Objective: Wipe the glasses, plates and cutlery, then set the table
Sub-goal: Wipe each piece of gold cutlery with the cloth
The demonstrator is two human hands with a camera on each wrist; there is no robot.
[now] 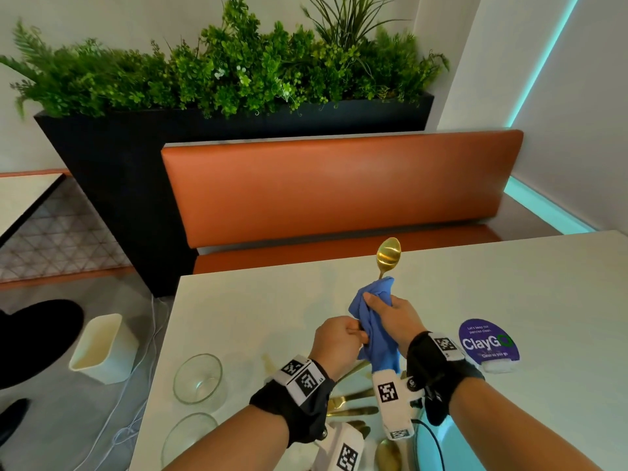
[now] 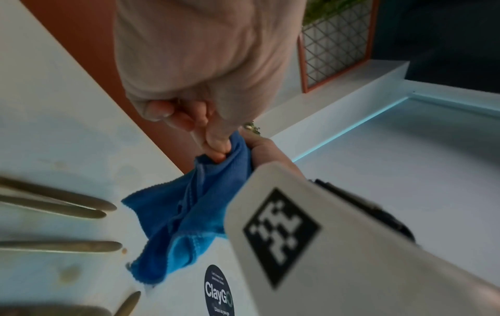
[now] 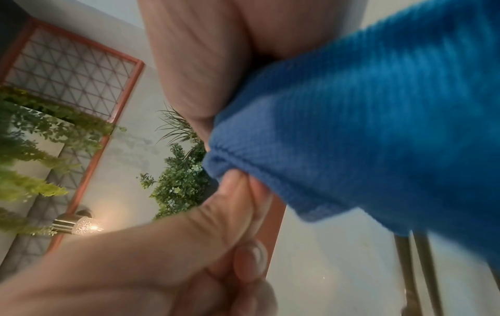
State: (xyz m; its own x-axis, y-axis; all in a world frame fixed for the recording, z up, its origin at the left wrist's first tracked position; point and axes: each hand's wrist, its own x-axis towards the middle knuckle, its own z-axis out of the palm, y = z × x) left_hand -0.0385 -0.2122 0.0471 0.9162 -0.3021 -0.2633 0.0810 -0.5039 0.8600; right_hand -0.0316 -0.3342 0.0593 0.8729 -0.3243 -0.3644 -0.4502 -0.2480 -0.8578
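Both hands worked above the white surface (image 1: 441,294): the right hand (image 1: 390,317) clenched the blue cloth (image 1: 373,334) around the handle of a gold spoon (image 1: 388,254), its bowl raised, while the left hand (image 1: 336,338) pinched the handle's lower end. A hard pull of the cloth could likely slip the spoon onto the glasses (image 1: 197,379) and the other cutlery (image 1: 353,399) below.
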